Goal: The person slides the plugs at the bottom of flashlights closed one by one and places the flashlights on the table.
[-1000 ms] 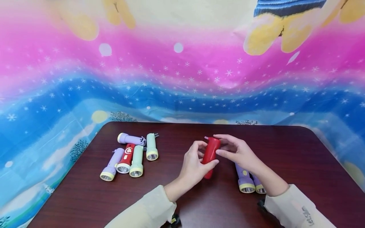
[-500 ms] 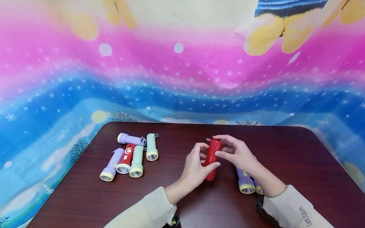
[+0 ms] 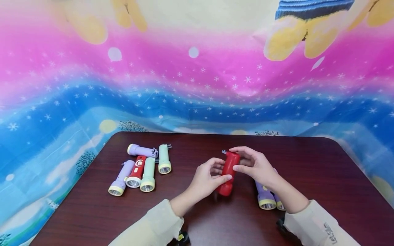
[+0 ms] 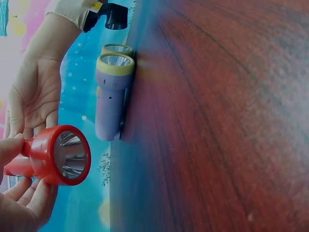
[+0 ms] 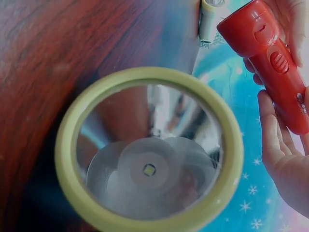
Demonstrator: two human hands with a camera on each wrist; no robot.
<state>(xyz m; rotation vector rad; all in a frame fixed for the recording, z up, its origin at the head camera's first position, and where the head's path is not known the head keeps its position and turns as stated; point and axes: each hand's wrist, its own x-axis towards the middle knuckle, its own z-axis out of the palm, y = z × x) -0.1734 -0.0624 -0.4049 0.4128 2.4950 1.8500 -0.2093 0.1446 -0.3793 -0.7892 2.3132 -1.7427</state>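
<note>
A red flashlight (image 3: pixel 229 168) is held above the table, tilted, with its wide head toward the near side. Metal plug prongs (image 3: pixel 224 152) stick out of its tail end. My left hand (image 3: pixel 204 177) holds the body near the head, thumb on one side and fingers behind. At the tail end, my right hand (image 3: pixel 258 167) pinches the body between thumb and fingers. The left wrist view shows the clear lens (image 4: pixel 71 155) in its red rim. A slide switch (image 5: pixel 279 62) appears on the body in the right wrist view.
Several flashlights lie at the left: a red one (image 3: pixel 136 171), purple ones (image 3: pixel 121 177) and light green ones (image 3: pixel 148 174). Two purple flashlights with yellow rims (image 3: pixel 266 200) lie under my right forearm, partly hidden. The dark wooden table (image 3: pixel 92 218) has a printed cloth backdrop (image 3: pixel 197 85) behind it.
The red flashlight has shifted slightly down, and its prongs show more plainly. My left hand has moved a little left along it, uncovering more of the head. My right hand stays at the tail.
</note>
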